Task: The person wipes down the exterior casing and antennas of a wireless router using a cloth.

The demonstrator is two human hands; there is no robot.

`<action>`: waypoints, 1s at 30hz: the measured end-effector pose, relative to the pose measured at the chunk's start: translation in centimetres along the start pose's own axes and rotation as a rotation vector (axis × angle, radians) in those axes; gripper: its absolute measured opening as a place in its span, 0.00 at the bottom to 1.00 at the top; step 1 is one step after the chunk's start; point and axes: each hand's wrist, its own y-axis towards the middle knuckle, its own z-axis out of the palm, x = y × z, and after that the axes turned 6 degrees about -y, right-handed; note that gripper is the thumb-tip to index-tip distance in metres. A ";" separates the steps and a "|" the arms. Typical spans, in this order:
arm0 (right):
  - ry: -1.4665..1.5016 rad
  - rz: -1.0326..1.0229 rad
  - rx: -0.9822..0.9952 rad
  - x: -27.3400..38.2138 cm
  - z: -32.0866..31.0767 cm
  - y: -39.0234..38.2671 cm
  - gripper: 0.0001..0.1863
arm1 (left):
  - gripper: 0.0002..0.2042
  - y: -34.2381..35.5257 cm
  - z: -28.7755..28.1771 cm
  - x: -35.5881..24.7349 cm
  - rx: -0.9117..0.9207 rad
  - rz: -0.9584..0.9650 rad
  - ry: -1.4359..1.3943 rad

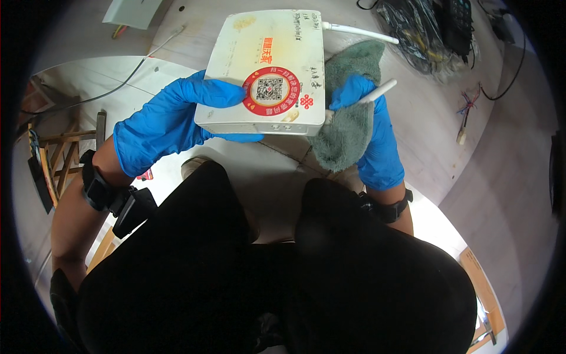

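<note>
A white router (277,50), yellowed in places, is held up in front of me with a round red sticker on its face. My left hand (177,109), in a blue glove, grips its left side, thumb on top and fingers beneath. Two white antennas stick out to the right, an upper antenna (362,32) and a lower antenna (380,90). My right hand (380,138), also gloved in blue, is closed on a green cloth (346,141) at the router's right edge, beside the base of the lower antenna. The cloth hides part of those fingers.
On the pale table, a clear plastic bag (413,35) with dark contents lies at the far right, beside a black keypad device (458,26). Near the right edge sits a pale connector with coloured wires (463,130). A dark cable (118,88) crosses the left. A wooden stool (68,150) stands left.
</note>
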 end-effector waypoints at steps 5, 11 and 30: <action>0.061 -0.061 -0.107 1.3 -0.3 -0.5 0.08 | 0.24 -0.8 -1.7 -0.1 -0.044 -0.057 -0.069; -0.251 -0.144 0.105 2.0 -3.9 -1.4 0.19 | 0.27 -1.3 -1.3 -0.2 -0.104 -0.053 -0.013; 0.341 0.145 -0.029 0.0 -1.5 0.3 0.21 | 0.29 1.7 0.9 0.3 -0.219 0.535 0.579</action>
